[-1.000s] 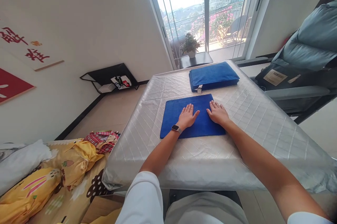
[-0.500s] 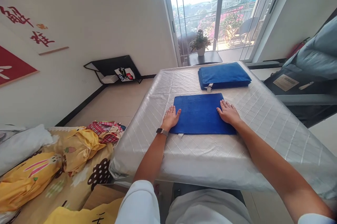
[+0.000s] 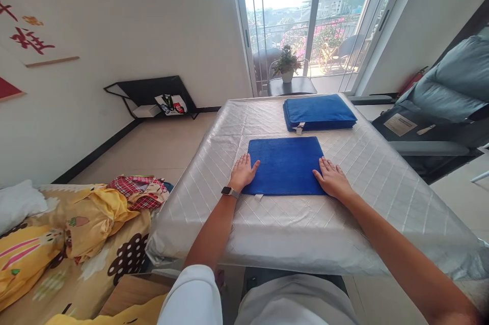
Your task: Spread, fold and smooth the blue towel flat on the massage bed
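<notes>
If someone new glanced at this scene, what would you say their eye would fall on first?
Most likely the vivid blue cloth lying flat on the silvery table cover, with the left hand at its left edge and the right hand at its right. Just beyond it sits a stack of similar blue cloths. Next, perhaps, the bright glass door at the back, with a potted plant before it.

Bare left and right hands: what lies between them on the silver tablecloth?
Head view: a flat, rectangular blue fabric piece, with the left hand and right hand at opposite side edges.
</notes>
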Action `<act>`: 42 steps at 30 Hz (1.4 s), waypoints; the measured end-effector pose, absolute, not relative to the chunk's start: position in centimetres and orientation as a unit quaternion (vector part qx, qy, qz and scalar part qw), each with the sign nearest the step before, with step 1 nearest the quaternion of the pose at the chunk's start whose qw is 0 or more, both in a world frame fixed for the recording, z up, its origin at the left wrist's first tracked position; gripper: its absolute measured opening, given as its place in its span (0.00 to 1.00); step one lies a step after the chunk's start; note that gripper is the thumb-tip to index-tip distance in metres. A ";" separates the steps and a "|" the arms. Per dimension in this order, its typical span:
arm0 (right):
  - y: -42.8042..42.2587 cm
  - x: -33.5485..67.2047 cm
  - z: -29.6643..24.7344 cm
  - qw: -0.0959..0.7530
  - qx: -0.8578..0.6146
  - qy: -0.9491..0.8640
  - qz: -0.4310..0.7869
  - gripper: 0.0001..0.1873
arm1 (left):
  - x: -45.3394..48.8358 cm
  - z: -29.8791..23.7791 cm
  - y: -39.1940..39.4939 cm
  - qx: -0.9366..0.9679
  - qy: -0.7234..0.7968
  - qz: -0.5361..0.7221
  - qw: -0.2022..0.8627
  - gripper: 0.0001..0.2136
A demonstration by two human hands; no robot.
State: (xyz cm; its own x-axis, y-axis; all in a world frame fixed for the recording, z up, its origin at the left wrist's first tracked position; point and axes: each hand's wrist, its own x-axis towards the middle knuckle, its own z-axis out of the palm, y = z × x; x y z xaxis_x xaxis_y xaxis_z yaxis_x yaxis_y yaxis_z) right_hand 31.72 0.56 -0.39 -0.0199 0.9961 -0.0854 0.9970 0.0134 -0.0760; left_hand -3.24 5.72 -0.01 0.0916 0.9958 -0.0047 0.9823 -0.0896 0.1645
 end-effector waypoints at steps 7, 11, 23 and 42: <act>0.8 31.6 -0.9 -0.023 0.700 0.711 -0.065 0.39 | 1.4 2.0 3.7 0.790 0.602 0.104 -0.047 0.38; 0.9 31.7 -1.3 -0.027 0.698 0.714 -0.056 0.40 | 8.4 1.9 2.9 0.878 0.472 0.077 -0.005 0.37; 0.6 31.9 -1.3 -0.020 0.688 0.724 -0.035 0.37 | 15.8 -0.4 4.3 0.888 0.451 0.073 0.052 0.37; 0.5 31.7 -0.5 -0.006 0.693 0.719 -0.054 0.38 | -2.8 -1.0 1.2 0.768 0.635 0.050 0.060 0.42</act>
